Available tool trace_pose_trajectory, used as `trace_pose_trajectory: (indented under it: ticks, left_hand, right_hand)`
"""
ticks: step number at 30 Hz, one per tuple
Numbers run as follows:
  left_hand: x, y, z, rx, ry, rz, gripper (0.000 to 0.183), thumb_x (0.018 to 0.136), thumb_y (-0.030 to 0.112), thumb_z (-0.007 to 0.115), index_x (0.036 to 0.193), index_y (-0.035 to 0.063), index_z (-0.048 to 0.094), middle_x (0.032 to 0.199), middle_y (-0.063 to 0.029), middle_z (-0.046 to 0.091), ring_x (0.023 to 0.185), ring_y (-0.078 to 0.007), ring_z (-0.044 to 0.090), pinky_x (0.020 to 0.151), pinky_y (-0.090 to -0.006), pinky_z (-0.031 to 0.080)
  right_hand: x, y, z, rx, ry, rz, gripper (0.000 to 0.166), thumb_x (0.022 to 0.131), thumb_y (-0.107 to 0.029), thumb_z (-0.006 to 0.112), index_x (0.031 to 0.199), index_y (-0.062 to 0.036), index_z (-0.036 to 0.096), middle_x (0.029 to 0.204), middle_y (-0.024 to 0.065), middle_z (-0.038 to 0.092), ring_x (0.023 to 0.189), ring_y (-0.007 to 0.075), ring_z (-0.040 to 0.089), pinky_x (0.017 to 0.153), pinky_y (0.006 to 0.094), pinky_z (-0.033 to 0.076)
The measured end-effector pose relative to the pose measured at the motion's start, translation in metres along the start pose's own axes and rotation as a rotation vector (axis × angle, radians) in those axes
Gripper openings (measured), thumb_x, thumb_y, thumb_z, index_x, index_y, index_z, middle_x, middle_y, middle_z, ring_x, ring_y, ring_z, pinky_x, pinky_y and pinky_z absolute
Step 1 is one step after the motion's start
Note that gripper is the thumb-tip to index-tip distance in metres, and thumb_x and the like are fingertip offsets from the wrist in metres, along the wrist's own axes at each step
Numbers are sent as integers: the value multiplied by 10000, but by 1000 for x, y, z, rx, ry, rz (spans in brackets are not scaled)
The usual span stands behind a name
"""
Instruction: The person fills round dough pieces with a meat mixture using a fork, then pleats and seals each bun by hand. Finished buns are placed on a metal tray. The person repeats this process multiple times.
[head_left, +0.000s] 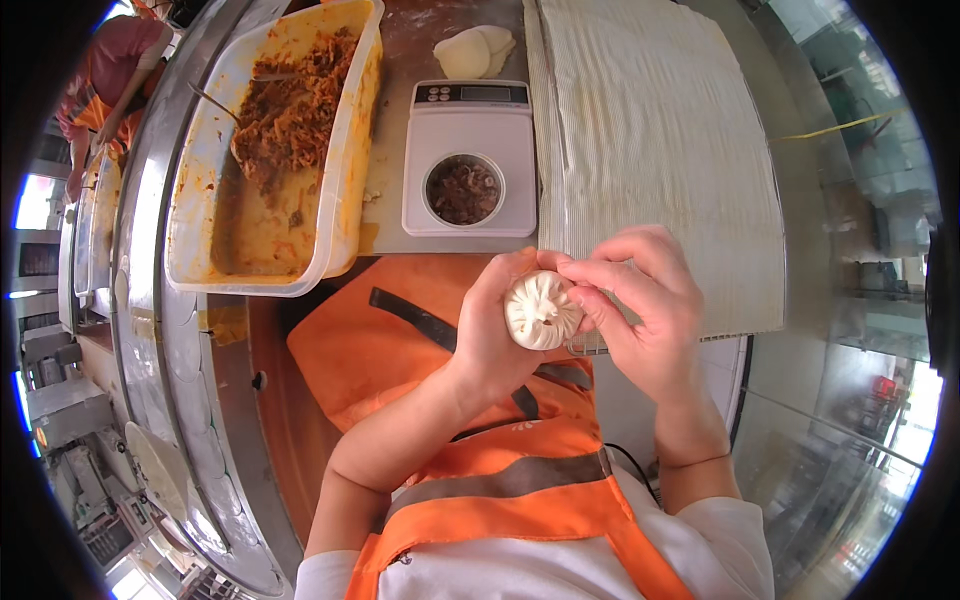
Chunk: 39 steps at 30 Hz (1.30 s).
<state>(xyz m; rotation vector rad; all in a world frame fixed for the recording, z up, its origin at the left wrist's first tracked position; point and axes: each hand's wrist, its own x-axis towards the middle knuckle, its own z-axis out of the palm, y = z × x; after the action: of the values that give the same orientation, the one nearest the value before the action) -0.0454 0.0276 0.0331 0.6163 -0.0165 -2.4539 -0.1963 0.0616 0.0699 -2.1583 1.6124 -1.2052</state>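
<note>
A round pleated bun of white dough (537, 316) rests in the cupped palm of my left hand (491, 330), in front of the table's edge. The folds gather at its top, where a small dark gap shows. My right hand (645, 300) pinches the bun's right rim between thumb and index finger. Just beyond the hands, a digital kitchen scale (517, 172) bears a round metal bowl (500, 187) of dark chopped filling (463, 191). Flat dough wrappers (471, 54) lie overlapping behind the scale.
To the left, a plastic tub (322, 225) holds reddish-brown shredded filling (292, 112) with a metal spoon (214, 103). A ribbed cloth (660, 165) covers a wire rack (589, 349) at right. Another person (120, 67) stands at the far left beside a second tub (97, 217).
</note>
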Motion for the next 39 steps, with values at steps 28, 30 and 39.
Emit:
trace_pose_trajectory:
  ticks: [28, 30, 39]
  left_hand:
    - [4, -1, 0, 79, 57, -18, 315, 934, 344, 420, 985, 78, 580, 899, -73, 619, 856, -209, 621, 687, -345, 504]
    - [5, 2, 2, 76, 6, -55, 330, 938, 348, 410, 1009, 70, 574, 895, -85, 624, 832, -218, 623, 695, -346, 514]
    - [28, -12, 24, 91, -104, -147, 510, 971, 480, 352, 1214, 64, 520, 1111, -121, 599, 1051, -291, 590, 866, -447, 509]
  right_hand:
    - [1, -6, 5, -118, -40, -222, 298, 622, -58, 749, 901, -95, 649, 861, 11, 587, 797, 211, 546, 730, 351, 403]
    - [-1, -3, 0, 23, -58, -139, 338, 617, -111, 780, 933, -87, 664, 892, 22, 596, 817, 213, 546, 749, 355, 411]
    - [-11, 2, -41, -77, -183, -25, 660, 624, -287, 843, 1203, -76, 605, 1068, 71, 623, 984, 256, 589, 900, 406, 436]
